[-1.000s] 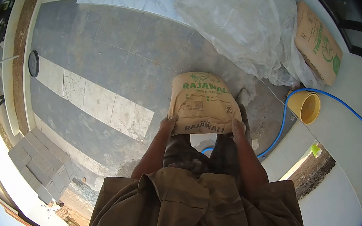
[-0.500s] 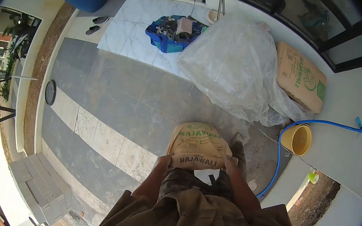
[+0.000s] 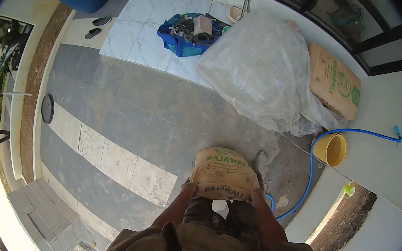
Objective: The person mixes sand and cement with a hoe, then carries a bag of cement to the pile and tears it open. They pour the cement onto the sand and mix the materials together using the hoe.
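The paper bag (image 3: 225,171) of Rajawali sits right in front of the person's legs, its printed face turned up and its near edge toward the body. The left hand (image 3: 188,189) and the right hand (image 3: 256,197) each look clamped on a near corner, one per side, though the fingers underneath are hidden — how deep the grip goes cannot be told, nor whether the bag's base bears on the floor (image 3: 130,84). Handling a load marked in kilograms this way calls for an equal pull at both corners, so that neither side sags or tears the paper. The bag is best held close to the legs, with knees bent and back straight. Footing matters too: the blue hose (image 3: 310,174) curves beside the right leg — any step should clear it.
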Action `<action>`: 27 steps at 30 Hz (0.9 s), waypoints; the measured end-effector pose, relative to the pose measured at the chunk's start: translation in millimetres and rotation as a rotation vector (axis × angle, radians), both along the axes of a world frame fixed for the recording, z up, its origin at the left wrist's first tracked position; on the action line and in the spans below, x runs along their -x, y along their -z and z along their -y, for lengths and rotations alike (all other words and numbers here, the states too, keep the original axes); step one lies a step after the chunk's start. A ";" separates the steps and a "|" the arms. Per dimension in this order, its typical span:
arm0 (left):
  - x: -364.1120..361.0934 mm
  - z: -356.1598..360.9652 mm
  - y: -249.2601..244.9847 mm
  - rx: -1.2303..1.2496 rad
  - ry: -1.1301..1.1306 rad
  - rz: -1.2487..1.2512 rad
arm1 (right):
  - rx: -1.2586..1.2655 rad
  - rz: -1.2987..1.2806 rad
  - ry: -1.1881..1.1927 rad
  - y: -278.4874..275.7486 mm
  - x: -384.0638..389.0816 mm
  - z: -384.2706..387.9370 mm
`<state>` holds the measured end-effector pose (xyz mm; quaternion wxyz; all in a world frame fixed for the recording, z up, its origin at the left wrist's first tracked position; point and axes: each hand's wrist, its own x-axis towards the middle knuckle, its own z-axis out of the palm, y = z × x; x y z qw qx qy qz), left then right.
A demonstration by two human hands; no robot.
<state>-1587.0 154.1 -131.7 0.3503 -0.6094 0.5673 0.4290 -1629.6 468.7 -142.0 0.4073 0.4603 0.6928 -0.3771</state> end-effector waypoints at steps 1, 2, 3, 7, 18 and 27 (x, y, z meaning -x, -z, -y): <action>4.7 -9.7 22.4 0.056 0.160 -0.019 | -0.012 0.030 0.006 25.9 9.6 -7.9; -16.9 -14.1 66.1 0.058 0.670 -0.028 | 0.020 0.007 0.038 28.0 24.5 -13.4; -14.9 -20.5 52.0 0.008 0.411 -0.025 | 0.054 0.012 0.066 22.9 25.7 -19.9; 14.8 -24.9 2.9 -0.056 -0.116 0.059 | 0.101 0.084 0.170 12.0 18.9 -18.4; 33.0 -60.0 19.3 -0.029 -0.186 -0.037 | 0.151 0.036 0.150 5.6 62.5 -36.8; 29.5 -33.3 0.6 -0.067 -0.111 -0.057 | 0.066 -0.060 0.066 48.7 28.2 -18.1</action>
